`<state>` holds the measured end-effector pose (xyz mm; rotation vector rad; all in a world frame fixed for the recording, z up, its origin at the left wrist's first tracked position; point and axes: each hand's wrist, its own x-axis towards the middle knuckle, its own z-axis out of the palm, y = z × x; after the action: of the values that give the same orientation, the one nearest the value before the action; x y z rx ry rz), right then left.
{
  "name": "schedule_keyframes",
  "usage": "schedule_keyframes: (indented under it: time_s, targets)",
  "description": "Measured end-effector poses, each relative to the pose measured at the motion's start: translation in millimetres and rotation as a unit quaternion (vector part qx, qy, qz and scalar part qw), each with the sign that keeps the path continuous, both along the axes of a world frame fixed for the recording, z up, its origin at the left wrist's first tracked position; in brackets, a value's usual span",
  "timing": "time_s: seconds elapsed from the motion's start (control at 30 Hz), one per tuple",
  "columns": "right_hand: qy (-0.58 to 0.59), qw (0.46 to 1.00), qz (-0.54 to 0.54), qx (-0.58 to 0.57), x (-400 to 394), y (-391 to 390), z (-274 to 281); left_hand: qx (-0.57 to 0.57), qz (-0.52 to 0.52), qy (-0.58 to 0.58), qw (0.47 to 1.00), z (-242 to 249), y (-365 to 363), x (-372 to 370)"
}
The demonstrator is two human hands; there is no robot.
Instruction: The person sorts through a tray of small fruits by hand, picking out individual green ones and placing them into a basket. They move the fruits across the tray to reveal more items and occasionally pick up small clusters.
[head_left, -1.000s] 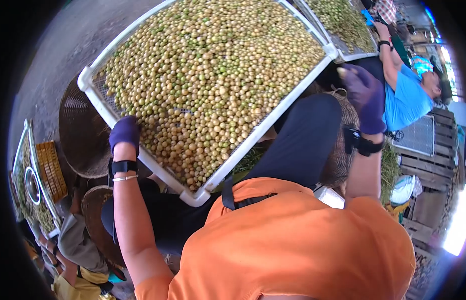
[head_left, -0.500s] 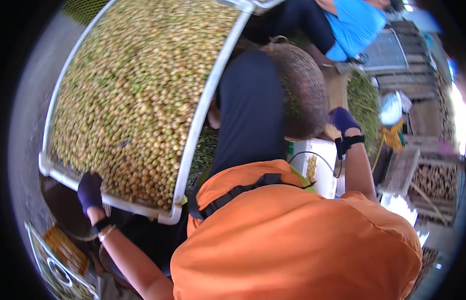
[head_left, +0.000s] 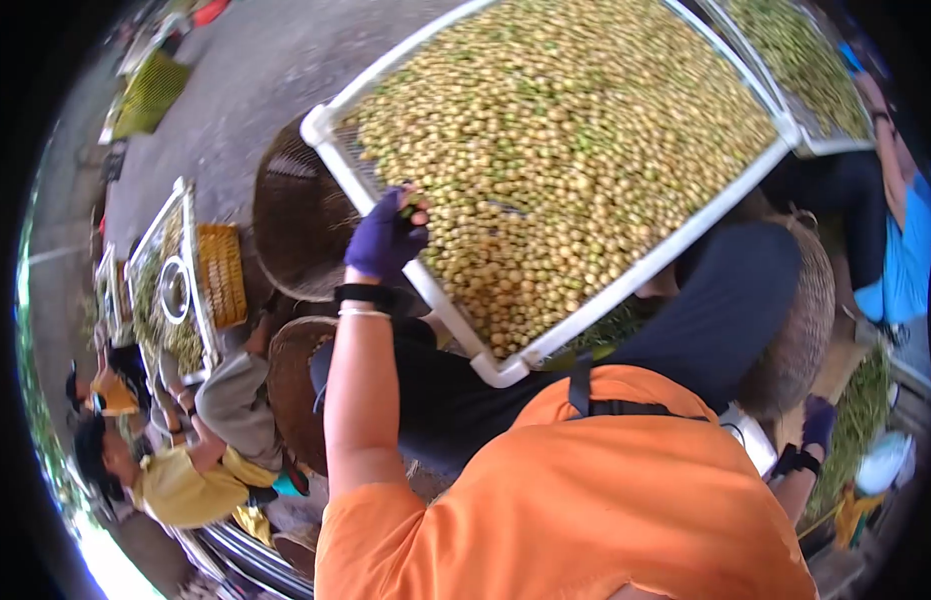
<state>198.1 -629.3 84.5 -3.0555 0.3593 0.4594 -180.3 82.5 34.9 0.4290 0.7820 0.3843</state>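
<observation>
A large mesh tray with a white pipe frame [head_left: 675, 228] is heaped with small round yellow-green fruits [head_left: 585, 150]. My left hand [head_left: 385, 235], in a purple fingerless glove, is over the tray's near left edge. Its fingers are curled around a few small dark-green pieces, perhaps fruits. At the far right, my right hand [head_left: 817, 420], also gloved in purple, is low beside a wooden plank and a woven basket [head_left: 800, 320]. Its fingers are blurred and partly hidden.
An open woven basket [head_left: 285, 225] stands against the tray's left side. A second tray [head_left: 800, 65] adjoins at the top right, near a person in blue [head_left: 900, 255]. At left, a person in yellow [head_left: 190, 490] sits near a yellow crate [head_left: 220, 275]. Cut stalks [head_left: 855, 420] lie at right.
The view has turned, so the tray appears farther right and more of the left side shows. My left hand has gone from the frame's edge to over the fruits, fingers curled.
</observation>
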Motion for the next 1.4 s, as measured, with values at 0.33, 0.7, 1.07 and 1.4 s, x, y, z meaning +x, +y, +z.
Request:
schedule_keyframes:
  time_s: [0.33, 0.7, 1.07, 1.4]
  targets:
    - [0.001, 0.786, 0.379, 0.488, -34.5, 441.0, 168.2, 0.06, 0.032, -0.028, 0.997, -14.3, 5.9, 5.3]
    - [-0.012, 0.579, 0.748, 0.323, -133.9, 633.7, -83.9, 0.624, -0.203, 0.447, 0.608, -46.9, -5.0, 60.1]
    - [0.109, 0.602, 0.724, 0.318, -124.3, 647.6, -101.5, 0.57, -0.378, 0.448, 0.575, -24.9, -1.1, 57.6]
    - [0.102, 0.662, 0.618, 0.412, -104.8, 630.2, -82.7, 0.232, -0.12, 0.211, 0.942, -18.5, 6.8, 43.9]
